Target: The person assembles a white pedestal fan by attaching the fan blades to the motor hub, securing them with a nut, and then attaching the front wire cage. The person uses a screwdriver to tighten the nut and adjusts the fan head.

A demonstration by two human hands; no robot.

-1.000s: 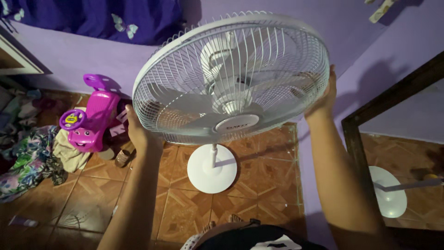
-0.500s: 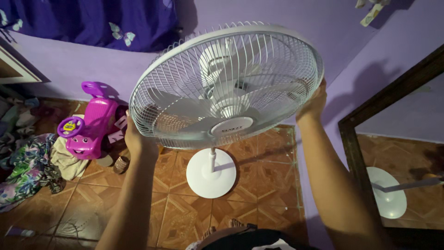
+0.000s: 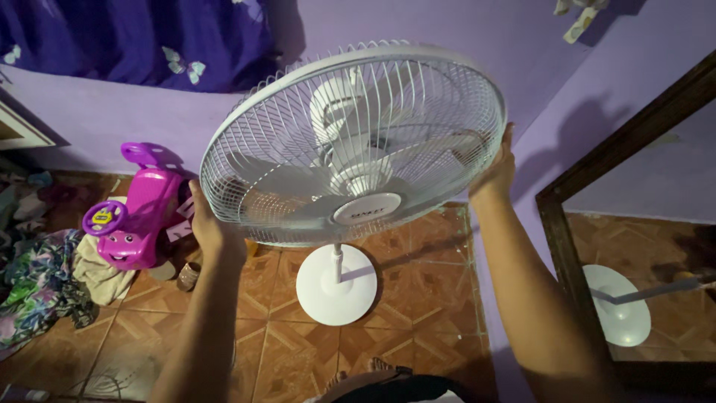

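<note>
Fan head [image 3: 350, 142]: grille faces up toward camera, pole vertical | left hand [image 3: 209, 224], right hand [image 3: 496, 168]: fingers clamped on grille rim, opposite sides

The room is dim, with a strong purple cast from the walls. Light falls from above and behind the viewer, brightest on the white fan cage [image 3: 354, 142] and its round base [image 3: 335, 283], which look slightly washed out. A soft shadow of an arm lies on the right wall [image 3: 597, 127]. The floor corners sink into darkness. Wide-angle distortion bends the mirror frame [image 3: 556, 224] and stretches the forearms at the lower edge. Detail is soft and grainy in the shadows.
</note>
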